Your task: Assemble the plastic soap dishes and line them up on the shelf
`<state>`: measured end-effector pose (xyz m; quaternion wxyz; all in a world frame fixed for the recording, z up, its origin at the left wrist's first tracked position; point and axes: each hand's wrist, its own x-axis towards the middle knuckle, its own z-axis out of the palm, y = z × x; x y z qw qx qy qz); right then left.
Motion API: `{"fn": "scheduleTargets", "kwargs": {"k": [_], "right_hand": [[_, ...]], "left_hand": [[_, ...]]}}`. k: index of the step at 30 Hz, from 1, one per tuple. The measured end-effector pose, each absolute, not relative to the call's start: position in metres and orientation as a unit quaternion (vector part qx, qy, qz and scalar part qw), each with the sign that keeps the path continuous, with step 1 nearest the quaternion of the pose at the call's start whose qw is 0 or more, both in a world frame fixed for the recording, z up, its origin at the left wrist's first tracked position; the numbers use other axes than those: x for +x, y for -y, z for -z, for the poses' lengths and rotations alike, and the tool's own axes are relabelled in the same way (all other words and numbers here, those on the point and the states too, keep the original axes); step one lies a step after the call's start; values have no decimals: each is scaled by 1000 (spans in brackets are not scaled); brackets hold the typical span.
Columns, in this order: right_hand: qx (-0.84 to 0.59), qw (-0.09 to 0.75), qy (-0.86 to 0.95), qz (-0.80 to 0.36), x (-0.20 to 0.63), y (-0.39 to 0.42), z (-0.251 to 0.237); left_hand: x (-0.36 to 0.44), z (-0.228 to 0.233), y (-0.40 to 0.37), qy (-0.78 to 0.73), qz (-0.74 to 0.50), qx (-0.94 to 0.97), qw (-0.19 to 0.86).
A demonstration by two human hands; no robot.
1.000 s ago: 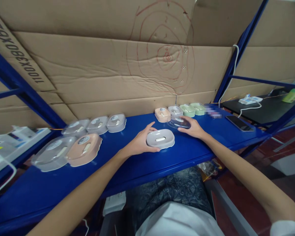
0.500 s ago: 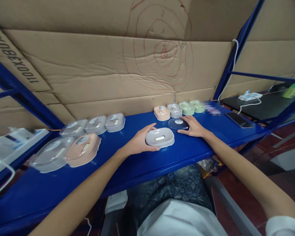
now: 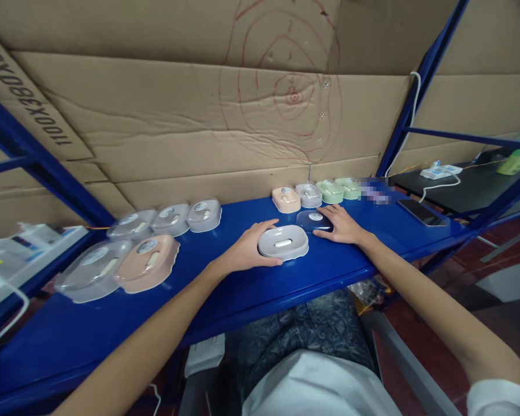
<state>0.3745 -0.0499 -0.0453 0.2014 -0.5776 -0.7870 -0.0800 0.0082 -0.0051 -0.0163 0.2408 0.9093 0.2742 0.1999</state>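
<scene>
My left hand (image 3: pixel 247 247) wraps the left side of a grey soap dish (image 3: pixel 292 249), thumb along its near edge and fingers behind. The dish is uncovered and rests on the blue shelf, with a pale oval piece in its middle. Just behind it and to the right, a clear soap dish lid (image 3: pixel 307 221) lies on the blue surface, a round label on top. Around the right end of this lid, the fingers and thumb of my right hand (image 3: pixel 341 224) are closed. Dish and lid sit close together.
Lidded soap dishes stand at left, among them a peach one (image 3: pixel 149 266) and a grey one (image 3: pixel 204 215). Behind my hands is a row with peach, grey and green dishes (image 3: pixel 329 192). A phone (image 3: pixel 421 212) lies right; cardboard (image 3: pixel 169 115) backs the blue shelf (image 3: pixel 242 292).
Almost nothing differs. The whole view has shifted slightly, while both hands keep their places on the dish and the lid.
</scene>
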Motion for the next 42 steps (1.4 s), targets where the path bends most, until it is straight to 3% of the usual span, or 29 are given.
{"fn": "scheduleTargets", "kwargs": {"k": [10, 19, 24, 42], "right_hand": [[-598, 198, 774, 67, 369, 54, 40], [-476, 331, 815, 11, 302, 69, 19], [-382, 326, 864, -39, 265, 65, 25], [-360, 338, 867, -66, 261, 61, 32]], "left_hand": [[8, 19, 6, -260, -180, 919, 236], [8, 23, 7, -246, -201, 919, 232], [11, 25, 5, -223, -211, 924, 228], [10, 26, 6, -271, -197, 909, 250]]}}
